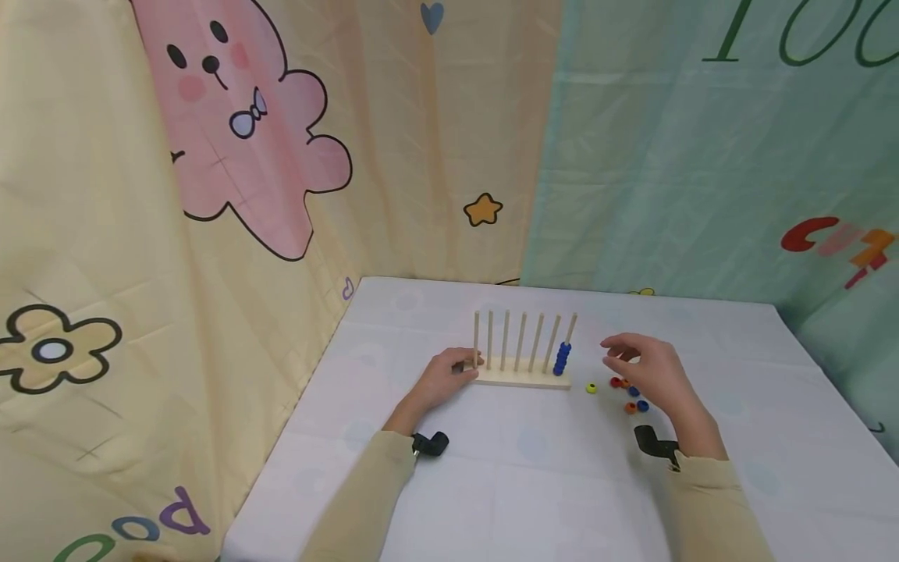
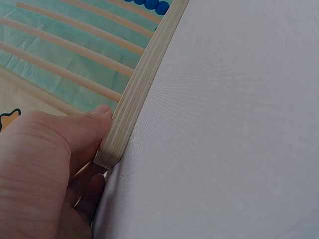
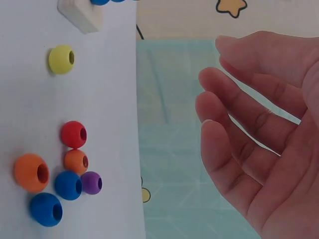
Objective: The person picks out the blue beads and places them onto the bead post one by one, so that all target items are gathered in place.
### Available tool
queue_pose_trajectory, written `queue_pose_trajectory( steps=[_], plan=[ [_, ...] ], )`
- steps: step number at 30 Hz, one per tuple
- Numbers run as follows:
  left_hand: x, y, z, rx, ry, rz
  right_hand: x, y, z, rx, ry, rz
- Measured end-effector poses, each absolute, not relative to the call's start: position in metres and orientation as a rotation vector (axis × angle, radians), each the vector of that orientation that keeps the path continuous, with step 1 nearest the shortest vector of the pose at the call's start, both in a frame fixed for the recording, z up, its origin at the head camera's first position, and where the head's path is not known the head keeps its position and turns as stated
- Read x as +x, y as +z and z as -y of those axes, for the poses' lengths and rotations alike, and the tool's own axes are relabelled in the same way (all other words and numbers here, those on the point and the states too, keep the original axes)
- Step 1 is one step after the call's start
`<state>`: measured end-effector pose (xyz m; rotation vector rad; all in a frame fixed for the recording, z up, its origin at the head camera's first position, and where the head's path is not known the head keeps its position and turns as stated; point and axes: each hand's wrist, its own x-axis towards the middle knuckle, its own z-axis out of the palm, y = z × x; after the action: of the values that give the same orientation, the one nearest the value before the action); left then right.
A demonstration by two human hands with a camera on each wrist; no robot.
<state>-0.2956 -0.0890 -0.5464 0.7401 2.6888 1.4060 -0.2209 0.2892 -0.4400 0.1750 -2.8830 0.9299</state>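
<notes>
A wooden peg stand (image 1: 523, 379) with a row of upright pegs stands on the table. Several blue beads (image 1: 562, 359) are stacked on its rightmost peg. My left hand (image 1: 449, 370) grips the left end of the base; in the left wrist view the thumb (image 2: 94, 124) lies on the base's upper side and the fingers curl at its end. To the right of the stand, my right hand (image 1: 649, 367) is raised above the table with loosely bent fingers and nothing between them. Below it lie loose beads, among them a red bead (image 3: 74, 134) and a purple bead (image 3: 91, 182).
A yellow bead (image 1: 591, 388) lies apart, close to the stand's right end. Two orange beads (image 3: 31, 173) and two blue beads (image 3: 46, 209) are in the loose group. Printed curtains (image 1: 435, 156) hang behind and left of the white-covered table (image 1: 534, 492).
</notes>
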Motion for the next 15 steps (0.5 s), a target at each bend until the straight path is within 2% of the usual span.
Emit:
queue_pose_trajectory(
  steps=[15],
  plan=[
    [-0.294,-0.544,0.089,0.732,1.388,-2.691,-0.212,-0.470,-0.320,0.086,0.907,2.861]
  ],
)
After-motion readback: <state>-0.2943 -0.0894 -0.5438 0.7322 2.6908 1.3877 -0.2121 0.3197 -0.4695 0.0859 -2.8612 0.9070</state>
